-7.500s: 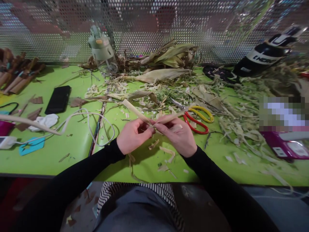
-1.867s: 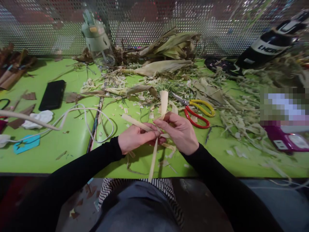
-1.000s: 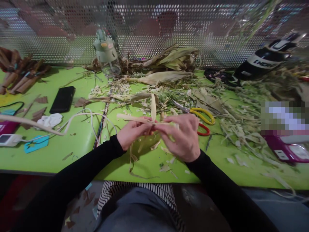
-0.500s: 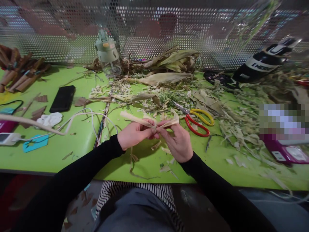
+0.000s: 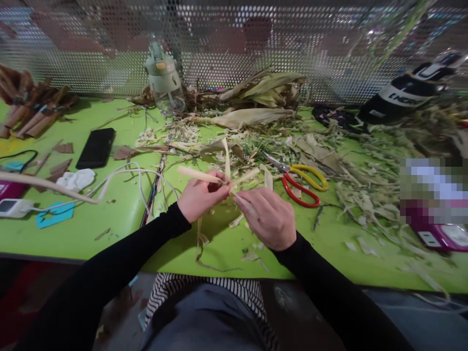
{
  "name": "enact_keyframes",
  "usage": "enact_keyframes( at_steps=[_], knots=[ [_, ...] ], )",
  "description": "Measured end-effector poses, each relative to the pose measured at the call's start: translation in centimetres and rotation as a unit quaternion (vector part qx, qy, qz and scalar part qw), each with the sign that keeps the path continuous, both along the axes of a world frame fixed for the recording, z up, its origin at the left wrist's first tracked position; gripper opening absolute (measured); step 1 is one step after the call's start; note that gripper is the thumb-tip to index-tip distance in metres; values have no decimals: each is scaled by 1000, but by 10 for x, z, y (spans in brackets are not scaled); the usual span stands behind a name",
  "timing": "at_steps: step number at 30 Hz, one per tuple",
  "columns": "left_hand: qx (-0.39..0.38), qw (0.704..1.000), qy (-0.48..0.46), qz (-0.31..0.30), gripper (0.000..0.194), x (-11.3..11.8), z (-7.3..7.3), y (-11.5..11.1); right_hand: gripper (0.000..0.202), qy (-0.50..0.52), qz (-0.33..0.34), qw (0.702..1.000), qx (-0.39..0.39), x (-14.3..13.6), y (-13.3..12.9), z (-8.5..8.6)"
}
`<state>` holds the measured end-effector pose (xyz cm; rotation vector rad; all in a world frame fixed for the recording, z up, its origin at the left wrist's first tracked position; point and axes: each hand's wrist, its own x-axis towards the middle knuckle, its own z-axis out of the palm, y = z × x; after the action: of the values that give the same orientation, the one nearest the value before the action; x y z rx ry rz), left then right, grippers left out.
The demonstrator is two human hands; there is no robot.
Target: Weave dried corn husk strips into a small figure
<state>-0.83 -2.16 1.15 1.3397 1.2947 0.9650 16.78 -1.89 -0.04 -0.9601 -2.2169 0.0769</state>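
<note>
My left hand point(image 5: 201, 197) is closed in a pinch on pale corn husk strips point(image 5: 197, 174) where they cross. One strip juts to the left, another stands upright, and more fan out to the right. Just right of the crossing, my right hand point(image 5: 272, 217) is closed around a husk strip point(image 5: 243, 201), and a loose end shows above its knuckles. A thin strand point(image 5: 199, 243) hangs below my left hand to the table. Scissors point(image 5: 285, 168) with one red and one yellow handle lie beyond my right hand, blades partly spread.
Husk scraps point(image 5: 351, 195) cover the right side. Dried husks point(image 5: 252, 117), a clear drinking bottle point(image 5: 164, 80) and a black bottle point(image 5: 398, 95) are along the perforated panel point(image 5: 226, 58). At left are a phone point(image 5: 95, 147), white cable point(image 5: 109, 178), crumpled tissue point(image 5: 78, 179) and brown bundles point(image 5: 40, 109).
My right hand has turned knuckles-up and shifted slightly right and down, away from my left hand. The husk strips have fanned out, with one now standing upright.
</note>
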Motion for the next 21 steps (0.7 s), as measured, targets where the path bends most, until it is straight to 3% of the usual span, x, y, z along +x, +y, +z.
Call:
enact_keyframes(
  at_steps=[3,6,10,14,17,19,21],
  knots=[
    [62,991,85,-85,8,1,-6,-3,12,41,3,999,-24,-3,-2,0],
    [79,984,93,-133,13,3,-10,-6,13,75,-16,996,-52,-4,-3,0],
    [51,987,76,-130,26,2,-7,-6,15,129,-1,982,-141,-2,-2,2],
    [3,992,59,-109,35,2,-3,-6,20,210,-19,937,-279,0,2,2],
    [12,992,65,-111,36,2,-3,-7,25,218,10,912,-346,1,7,1],
    [12,991,64,-115,35,1,-3,-7,24,221,16,924,-311,1,9,1],
    [-5,991,51,-122,33,1,-4,-5,17,209,-9,954,-213,2,9,0]
  ],
)
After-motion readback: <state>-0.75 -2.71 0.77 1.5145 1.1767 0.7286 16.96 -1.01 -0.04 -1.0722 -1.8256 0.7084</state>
